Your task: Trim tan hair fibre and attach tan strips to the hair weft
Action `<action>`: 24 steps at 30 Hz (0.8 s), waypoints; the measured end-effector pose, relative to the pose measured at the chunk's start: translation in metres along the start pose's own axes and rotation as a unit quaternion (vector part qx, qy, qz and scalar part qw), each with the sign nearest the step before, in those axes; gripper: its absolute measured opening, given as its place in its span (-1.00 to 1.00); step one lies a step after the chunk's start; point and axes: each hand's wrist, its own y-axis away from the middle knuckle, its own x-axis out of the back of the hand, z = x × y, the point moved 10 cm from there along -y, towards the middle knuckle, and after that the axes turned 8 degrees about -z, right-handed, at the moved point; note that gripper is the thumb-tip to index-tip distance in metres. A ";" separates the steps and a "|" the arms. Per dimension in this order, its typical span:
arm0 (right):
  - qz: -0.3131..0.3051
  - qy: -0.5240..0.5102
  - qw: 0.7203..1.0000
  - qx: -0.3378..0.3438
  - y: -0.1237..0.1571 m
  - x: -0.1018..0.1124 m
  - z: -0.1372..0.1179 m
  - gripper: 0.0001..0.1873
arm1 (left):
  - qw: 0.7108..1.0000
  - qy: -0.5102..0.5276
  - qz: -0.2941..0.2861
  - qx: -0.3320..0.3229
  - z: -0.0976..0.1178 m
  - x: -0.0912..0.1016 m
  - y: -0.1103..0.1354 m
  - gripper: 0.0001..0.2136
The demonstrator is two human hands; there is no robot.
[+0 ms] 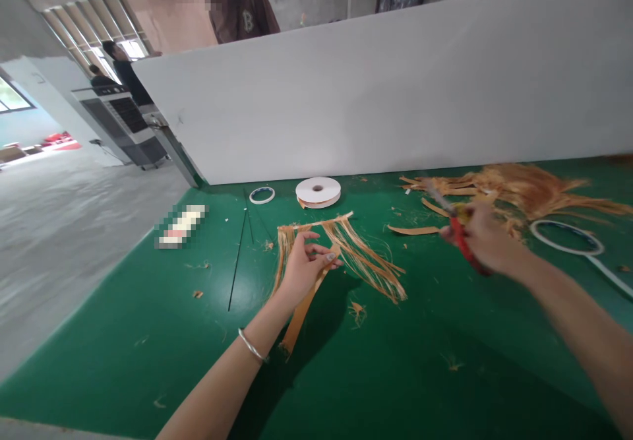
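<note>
My left hand point(309, 265) pinches one end of a flat orange-brown ribbon strip point(301, 318) between thumb and fingers; the strip slants down towards me to a frayed end. Just beyond it lies a fringe of orange strands point(368, 255) hanging from a pale, narrow band, partly hidden by that hand. Off to the right, my right hand point(487, 232) is closed around red-handled scissors point(465, 245), raised above the table and blurred by motion. The blades point up and left, and whether they are apart I cannot tell.
Beyond the fringe sits a white ribbon spool point(318, 191), with a tape roll point(262, 195) to its left. Thin dark rods point(238, 258) lie at left. A heap of orange fibres point(529, 186) and a larger tape roll point(567, 237) are at right. A white partition point(386, 97) closes the back.
</note>
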 end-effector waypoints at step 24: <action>-0.257 0.127 0.948 0.139 0.067 -0.093 -0.101 -0.56 | 0.998 0.021 0.023 -0.054 0.019 -0.010 0.008 -0.53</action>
